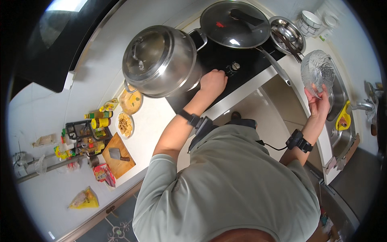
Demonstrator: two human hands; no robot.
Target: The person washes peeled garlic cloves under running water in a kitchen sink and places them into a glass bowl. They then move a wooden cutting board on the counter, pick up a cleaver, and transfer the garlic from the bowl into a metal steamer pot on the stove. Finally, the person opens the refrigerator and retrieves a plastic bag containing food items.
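Observation:
My left hand [214, 81] is down at the front of the black glass cooktop [208, 59], fingers curled, just left of a control knob [235, 66]. Whether the fingers hold anything underneath is hidden. Beside that hand stands a large stainless steel pot [178, 60] with a domed lid. In my right hand [319, 103] is a clear textured bowl [317, 68], gripped at its near rim and tilted, close to the left edge of the sink [335, 139].
A lidded frying pan [235, 24] sits on the cooktop, its handle [276, 68] reaching over the front edge. Beyond lies a steel bowl [288, 33] with dark utensils. A cleaver [116, 153] rests on a cutting board [121, 165], near a plate of food pieces [125, 125] and condiment bottles [100, 122].

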